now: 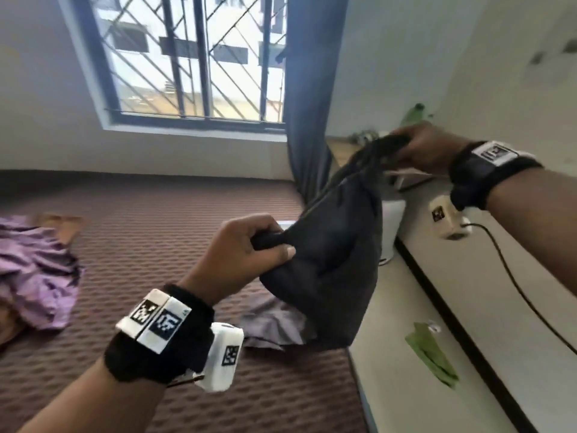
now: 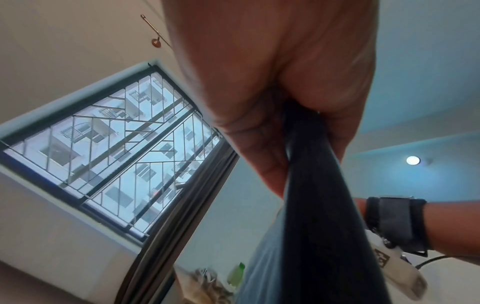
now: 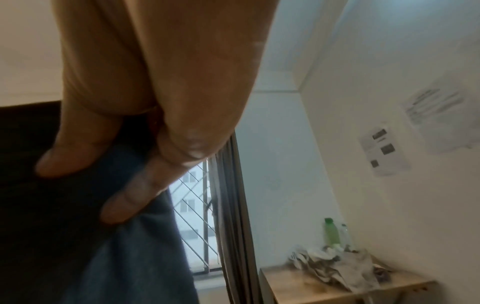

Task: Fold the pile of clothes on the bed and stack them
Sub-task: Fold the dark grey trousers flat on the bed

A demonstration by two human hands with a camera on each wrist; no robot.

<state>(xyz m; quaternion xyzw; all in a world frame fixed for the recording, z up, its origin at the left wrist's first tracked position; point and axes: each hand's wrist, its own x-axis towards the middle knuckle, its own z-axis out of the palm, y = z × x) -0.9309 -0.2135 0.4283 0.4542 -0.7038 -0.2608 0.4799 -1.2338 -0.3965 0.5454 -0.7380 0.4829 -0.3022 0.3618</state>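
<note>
A dark grey garment [image 1: 334, 260] hangs in the air over the right edge of the bed [image 1: 162, 220], stretched between both hands. My left hand [image 1: 249, 245] grips one bunched end low and centre; the left wrist view shows that dark garment [image 2: 319, 205] pulled taut out of the left hand [image 2: 280, 98]. Up and to the right, my right hand [image 1: 418, 148] grips the other end; in the right wrist view its fingers [image 3: 124, 201] curl over the garment [image 3: 78, 226]. A purple garment [image 1: 34, 270] lies crumpled at the bed's left. A greyish-purple garment [image 1: 274, 326] lies beneath the hanging one.
The bed has a brown textured cover. A window [image 1: 193, 57] with bars and a dark curtain [image 1: 309, 98] stand behind it. On the right are a white ledge [image 1: 437, 276] with a cable [image 1: 512, 276], a wooden side table [image 3: 311, 288] with crumpled papers, and a green bottle [image 3: 331, 232].
</note>
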